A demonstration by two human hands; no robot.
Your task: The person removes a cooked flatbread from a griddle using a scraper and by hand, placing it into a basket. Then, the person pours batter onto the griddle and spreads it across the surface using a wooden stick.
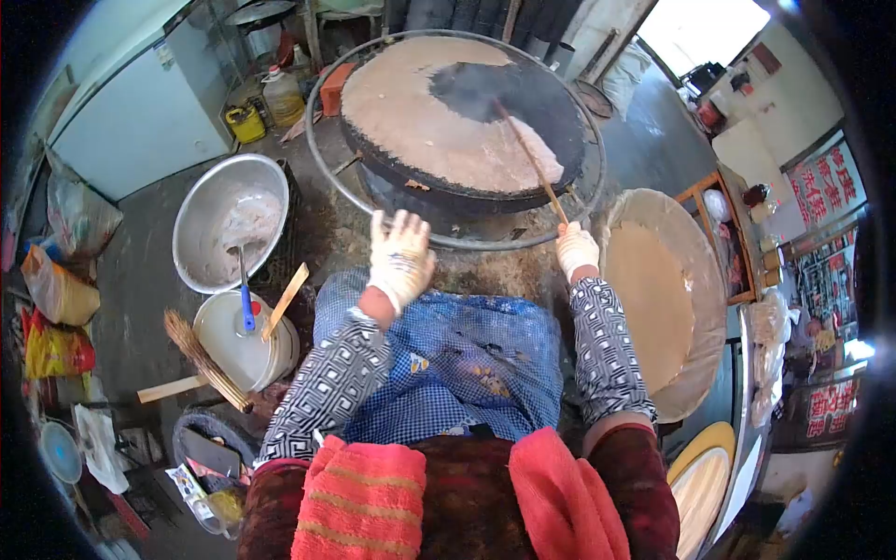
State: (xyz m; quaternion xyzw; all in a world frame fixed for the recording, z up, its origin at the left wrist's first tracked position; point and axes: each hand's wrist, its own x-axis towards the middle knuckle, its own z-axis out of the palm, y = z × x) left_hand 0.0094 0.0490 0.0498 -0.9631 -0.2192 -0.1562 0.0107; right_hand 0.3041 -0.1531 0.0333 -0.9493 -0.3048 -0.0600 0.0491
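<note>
My right hand (577,250), in a whitish glove, is closed round the near end of a long thin wooden stick (530,161). The stick's far end reaches onto a large round griddle (504,91), at the border between dark bare surface and a pale brownish layer of batter (420,117). Some batter lies along the stick's right side. My left hand (401,259), also gloved, is held palm down with fingers spread, near the metal ring (322,163) round the griddle, above the blue checked apron (448,364). Nothing is in it.
At left stand a metal bowl (191,224) with a ladle and a white bucket (224,341) with a brush and wooden piece across it. At right is a wide basin (653,308) of light brown batter, beside a wooden shelf (737,224).
</note>
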